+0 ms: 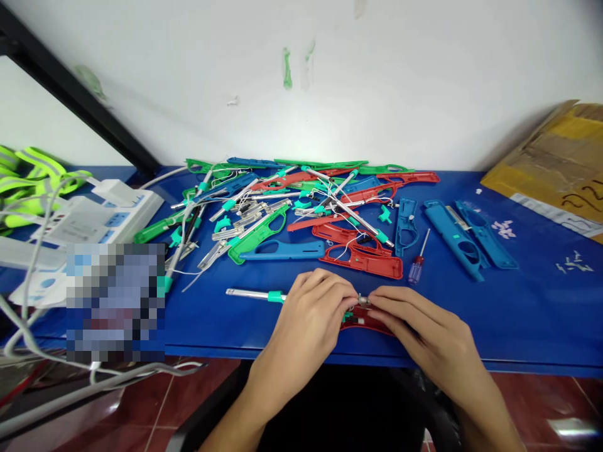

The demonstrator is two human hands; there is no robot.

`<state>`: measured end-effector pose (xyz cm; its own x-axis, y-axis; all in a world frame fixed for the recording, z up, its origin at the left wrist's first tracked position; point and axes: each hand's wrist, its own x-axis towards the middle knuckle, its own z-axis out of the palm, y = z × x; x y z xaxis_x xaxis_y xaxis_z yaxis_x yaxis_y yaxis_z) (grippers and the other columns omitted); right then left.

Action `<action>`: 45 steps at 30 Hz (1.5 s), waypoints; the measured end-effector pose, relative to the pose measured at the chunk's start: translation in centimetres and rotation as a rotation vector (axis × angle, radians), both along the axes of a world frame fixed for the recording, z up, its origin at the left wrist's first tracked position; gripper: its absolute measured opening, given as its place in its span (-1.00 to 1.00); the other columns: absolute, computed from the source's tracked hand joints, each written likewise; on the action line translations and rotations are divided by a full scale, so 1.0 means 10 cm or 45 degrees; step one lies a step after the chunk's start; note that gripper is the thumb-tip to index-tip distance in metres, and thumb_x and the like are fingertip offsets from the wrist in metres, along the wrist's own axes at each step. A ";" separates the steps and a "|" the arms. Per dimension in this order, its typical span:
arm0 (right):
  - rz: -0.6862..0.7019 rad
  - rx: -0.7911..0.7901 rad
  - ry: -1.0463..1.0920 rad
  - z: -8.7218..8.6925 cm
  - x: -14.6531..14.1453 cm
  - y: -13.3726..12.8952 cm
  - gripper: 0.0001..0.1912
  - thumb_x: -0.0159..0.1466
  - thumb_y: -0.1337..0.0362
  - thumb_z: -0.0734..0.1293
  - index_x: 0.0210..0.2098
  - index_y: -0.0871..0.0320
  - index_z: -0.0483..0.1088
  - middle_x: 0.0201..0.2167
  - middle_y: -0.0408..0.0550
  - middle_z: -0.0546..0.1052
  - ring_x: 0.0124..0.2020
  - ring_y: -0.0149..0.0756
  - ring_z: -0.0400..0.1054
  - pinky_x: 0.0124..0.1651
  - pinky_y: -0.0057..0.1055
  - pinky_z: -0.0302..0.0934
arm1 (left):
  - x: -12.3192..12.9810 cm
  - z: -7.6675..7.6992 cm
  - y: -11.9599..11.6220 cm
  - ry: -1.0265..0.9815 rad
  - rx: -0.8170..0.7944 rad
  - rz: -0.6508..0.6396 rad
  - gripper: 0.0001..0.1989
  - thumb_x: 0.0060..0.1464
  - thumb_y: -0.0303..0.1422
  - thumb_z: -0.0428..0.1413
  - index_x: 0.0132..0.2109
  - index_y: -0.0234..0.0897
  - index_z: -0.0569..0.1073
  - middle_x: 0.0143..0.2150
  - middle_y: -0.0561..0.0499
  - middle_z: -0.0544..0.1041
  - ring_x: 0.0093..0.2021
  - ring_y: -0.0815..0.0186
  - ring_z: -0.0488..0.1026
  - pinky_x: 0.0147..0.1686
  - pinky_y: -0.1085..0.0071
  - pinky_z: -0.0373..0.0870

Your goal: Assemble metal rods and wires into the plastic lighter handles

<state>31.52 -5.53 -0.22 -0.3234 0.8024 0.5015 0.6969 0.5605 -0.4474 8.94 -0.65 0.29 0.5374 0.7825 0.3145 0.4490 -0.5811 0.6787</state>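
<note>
Near the front edge of the blue table, my left hand (pixel 313 311) and my right hand (pixel 424 326) meet with fingertips pinched on a small metallic part (pixel 362 301). Its exact kind is too small to make out. Just below lies a red lighter casing half (pixel 372 320), partly covered by my hands, with green and black pieces inside its left end. A silver lighter tube (pixel 247 294) with a green collar sticks out to the left from under my left hand. Beyond my fingers rests another red casing half (pixel 372 260).
Behind is a pile of green, blue and red casings, tubes and clear tanks (pixel 247 216). A screwdriver (pixel 417 267), blue casings (pixel 455 235) and small white bits (pixel 504 229) lie right. A power strip (pixel 136 213) stands left, a cardboard box (pixel 556 163) at far right.
</note>
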 end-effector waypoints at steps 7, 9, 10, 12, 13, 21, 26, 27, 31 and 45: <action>0.038 -0.005 -0.016 -0.01 0.04 0.01 -0.78 0.52 0.36 0.41 0.13 0.09 0.50 0.01 -0.01 0.67 0.03 -0.25 0.56 0.15 -0.22 0.47 | -0.27 0.05 -0.06 0.054 0.113 0.025 -0.68 0.50 -0.27 0.20 0.30 -0.16 0.46 0.25 -0.09 0.62 0.34 0.08 0.44 0.32 0.06 0.36; 0.060 -0.027 -0.019 -0.01 0.03 0.01 -0.78 0.51 0.36 0.43 0.13 0.09 0.49 0.00 -0.02 0.66 0.04 -0.24 0.55 0.17 -0.20 0.44 | -0.38 0.04 -0.09 0.132 0.147 -0.032 -0.63 0.45 -0.22 0.25 0.30 -0.13 0.47 0.30 -0.07 0.61 0.40 0.06 0.41 0.39 0.02 0.32; 0.068 -0.038 -0.027 -0.01 0.03 0.02 -0.78 0.51 0.36 0.43 0.13 0.09 0.49 0.00 -0.03 0.66 0.05 -0.24 0.54 0.18 -0.20 0.43 | -0.42 0.03 -0.11 0.153 0.164 -0.043 -0.63 0.45 -0.21 0.26 0.29 -0.13 0.47 0.30 -0.07 0.61 0.40 0.06 0.42 0.40 0.00 0.31; 0.075 -0.056 -0.047 0.00 0.03 0.02 -0.79 0.51 0.35 0.43 0.12 0.08 0.49 0.00 -0.03 0.66 0.05 -0.22 0.54 0.18 -0.20 0.43 | -0.45 0.01 -0.12 0.169 0.191 -0.033 -0.67 0.47 -0.23 0.23 0.28 -0.14 0.48 0.27 -0.06 0.64 0.36 0.06 0.47 0.41 -0.02 0.30; 0.073 -0.067 -0.058 0.01 0.03 0.02 -0.80 0.51 0.34 0.43 0.11 0.08 0.49 0.00 -0.02 0.66 0.05 -0.22 0.54 0.16 -0.20 0.43 | -0.44 0.00 -0.12 0.171 0.198 -0.026 -0.69 0.48 -0.24 0.22 0.27 -0.14 0.49 0.25 -0.06 0.65 0.33 0.06 0.49 0.39 -0.02 0.32; 0.050 -0.126 -0.097 0.03 0.02 0.00 -0.79 0.54 0.35 0.36 0.12 0.05 0.52 0.02 -0.01 0.64 0.03 -0.21 0.54 0.12 -0.21 0.45 | -0.37 -0.03 -0.13 0.155 0.215 0.013 -0.73 0.47 -0.28 0.22 0.23 -0.15 0.55 0.19 -0.04 0.67 0.21 0.08 0.55 0.20 0.08 0.48; 0.082 -0.098 -0.084 0.01 0.06 0.00 -0.76 0.54 0.34 0.38 0.17 0.04 0.53 0.03 -0.01 0.67 0.06 -0.19 0.55 0.15 -0.18 0.45 | -0.37 -0.04 -0.14 0.136 0.234 0.022 -0.75 0.48 -0.26 0.20 0.20 -0.17 0.57 0.16 -0.05 0.68 0.20 0.10 0.57 0.19 0.09 0.50; 0.095 -0.089 -0.084 0.00 0.06 0.00 -0.74 0.54 0.34 0.38 0.18 0.03 0.53 0.03 -0.02 0.67 0.06 -0.20 0.55 0.15 -0.18 0.45 | -0.37 -0.04 -0.14 0.131 0.241 0.027 -0.76 0.48 -0.26 0.20 0.19 -0.18 0.58 0.15 -0.05 0.68 0.19 0.11 0.58 0.19 0.09 0.50; 0.107 -0.096 -0.075 0.02 0.07 0.01 -0.74 0.54 0.36 0.37 0.17 0.02 0.55 0.02 -0.03 0.67 0.05 -0.23 0.55 0.13 -0.20 0.46 | -0.36 -0.04 -0.14 0.146 0.268 0.028 -0.76 0.49 -0.28 0.19 0.19 -0.21 0.58 0.15 -0.07 0.69 0.18 0.10 0.60 0.19 0.08 0.53; 0.069 0.097 -0.286 0.07 0.00 -0.06 -0.73 0.56 0.38 0.35 0.21 0.15 0.53 0.09 0.00 0.69 0.11 -0.20 0.53 0.21 -0.17 0.41 | -0.36 -0.05 -0.15 0.245 0.309 0.053 -0.70 0.51 -0.24 0.16 0.26 -0.23 0.53 0.22 -0.12 0.65 0.22 0.03 0.56 0.20 0.00 0.52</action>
<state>31.55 -6.12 0.44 -0.4754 0.7432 0.4708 0.7419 0.6263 -0.2395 5.38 -2.13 -0.24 0.5744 0.7196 0.3902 0.5824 -0.6942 0.4229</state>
